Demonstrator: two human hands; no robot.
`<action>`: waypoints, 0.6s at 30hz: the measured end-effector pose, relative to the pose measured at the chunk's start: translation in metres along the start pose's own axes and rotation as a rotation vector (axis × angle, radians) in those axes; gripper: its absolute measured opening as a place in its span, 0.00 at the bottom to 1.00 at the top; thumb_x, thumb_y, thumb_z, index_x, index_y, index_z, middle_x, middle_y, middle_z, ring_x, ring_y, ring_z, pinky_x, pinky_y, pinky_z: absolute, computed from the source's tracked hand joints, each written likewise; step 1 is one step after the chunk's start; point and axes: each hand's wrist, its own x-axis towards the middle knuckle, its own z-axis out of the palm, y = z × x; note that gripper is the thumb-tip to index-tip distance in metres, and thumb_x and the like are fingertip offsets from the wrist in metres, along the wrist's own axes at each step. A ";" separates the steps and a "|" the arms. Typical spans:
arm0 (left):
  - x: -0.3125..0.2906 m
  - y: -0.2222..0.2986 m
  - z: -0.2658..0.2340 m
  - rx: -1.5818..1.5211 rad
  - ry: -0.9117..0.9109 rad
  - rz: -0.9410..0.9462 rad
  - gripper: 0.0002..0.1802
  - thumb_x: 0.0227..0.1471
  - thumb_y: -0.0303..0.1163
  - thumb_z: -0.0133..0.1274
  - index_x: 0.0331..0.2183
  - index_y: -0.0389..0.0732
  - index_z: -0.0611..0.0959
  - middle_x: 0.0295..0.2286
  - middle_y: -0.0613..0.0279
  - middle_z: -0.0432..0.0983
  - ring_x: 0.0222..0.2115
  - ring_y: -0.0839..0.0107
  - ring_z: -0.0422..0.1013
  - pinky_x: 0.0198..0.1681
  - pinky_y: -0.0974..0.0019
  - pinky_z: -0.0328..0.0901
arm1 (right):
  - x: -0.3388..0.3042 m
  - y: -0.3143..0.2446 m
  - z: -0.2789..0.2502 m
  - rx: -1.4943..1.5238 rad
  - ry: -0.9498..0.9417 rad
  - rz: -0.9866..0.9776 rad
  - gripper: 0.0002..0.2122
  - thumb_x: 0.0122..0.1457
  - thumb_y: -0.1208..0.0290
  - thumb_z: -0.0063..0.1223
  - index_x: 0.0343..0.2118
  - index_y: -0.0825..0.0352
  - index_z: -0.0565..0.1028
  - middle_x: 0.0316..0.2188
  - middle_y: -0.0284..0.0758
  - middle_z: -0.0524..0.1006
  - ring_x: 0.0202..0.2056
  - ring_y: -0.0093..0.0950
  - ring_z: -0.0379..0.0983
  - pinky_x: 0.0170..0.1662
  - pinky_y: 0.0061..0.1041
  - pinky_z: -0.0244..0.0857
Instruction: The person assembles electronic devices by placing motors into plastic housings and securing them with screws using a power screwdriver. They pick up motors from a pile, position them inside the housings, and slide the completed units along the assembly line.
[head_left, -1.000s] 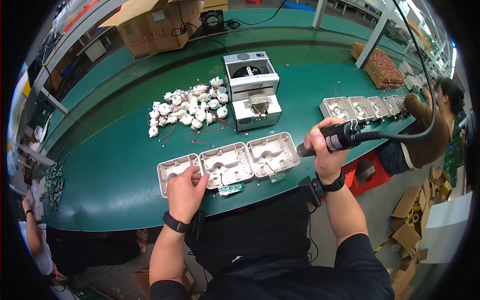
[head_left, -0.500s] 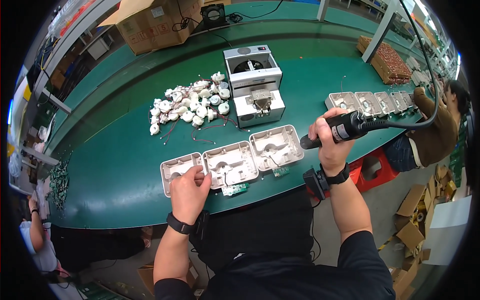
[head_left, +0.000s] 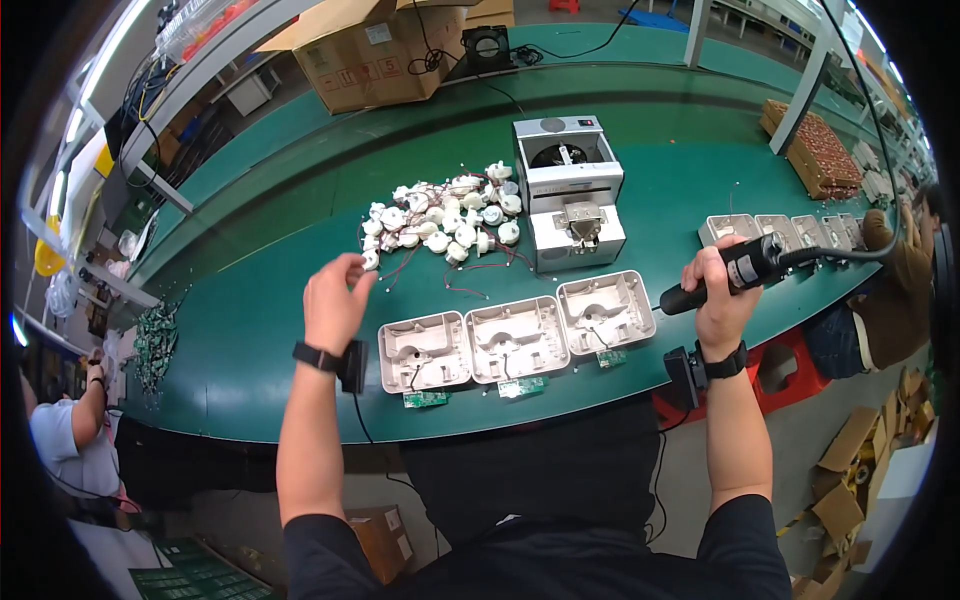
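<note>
My right hand [head_left: 722, 305] is wrapped round a black electric screwdriver [head_left: 735, 272], its tip low beside the rightmost of three housings. My left hand [head_left: 335, 302] is up at the near left edge of a pile of small white motors [head_left: 440, 222] with thin red and dark wires. Thumb and fingers are apart, close to one white motor [head_left: 370, 260], and I see nothing in them. A row of white plastic housings lies before me: left [head_left: 423, 352], middle [head_left: 516, 340] and right [head_left: 605, 312]. A green circuit board [head_left: 427, 399] hangs by a wire from the left one.
A grey-white machine [head_left: 568, 195] stands behind the housings. More housings [head_left: 755, 229] line the right side, near another person [head_left: 905, 280]. Small green boards [head_left: 155, 345] are heaped at the left. A cardboard box [head_left: 365, 60] sits at the back; the screwdriver's cable [head_left: 860, 95] loops on the right.
My left hand has left the leftmost housing and moved up and left to the motor pile. My right hand keeps hold of the screwdriver. The whole view has shifted.
</note>
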 end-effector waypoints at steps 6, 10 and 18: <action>0.039 -0.059 0.039 0.172 -0.113 0.146 0.19 0.45 0.34 0.66 0.39 0.38 0.81 0.32 0.54 0.81 0.31 0.60 0.79 0.35 0.61 0.72 | 0.002 0.004 0.007 -0.075 0.018 0.011 0.06 0.59 0.80 0.50 0.38 0.69 0.67 0.20 0.32 0.68 0.19 0.22 0.66 0.26 0.25 0.66; 0.034 -0.071 0.035 0.070 -0.249 -0.048 0.20 0.46 0.36 0.65 0.41 0.39 0.80 0.33 0.55 0.80 0.31 0.63 0.78 0.35 0.62 0.72 | -0.003 0.003 0.005 -0.070 0.019 0.008 0.06 0.60 0.79 0.50 0.39 0.69 0.67 0.20 0.32 0.68 0.19 0.22 0.66 0.25 0.25 0.65; 0.007 -0.084 -0.012 -0.658 -0.488 -0.584 0.17 0.59 0.42 0.56 0.42 0.39 0.79 0.34 0.60 0.80 0.31 0.73 0.76 0.32 0.70 0.70 | 0.007 0.008 -0.006 0.023 0.029 0.008 0.07 0.61 0.77 0.50 0.40 0.70 0.67 0.21 0.32 0.67 0.19 0.22 0.65 0.25 0.25 0.64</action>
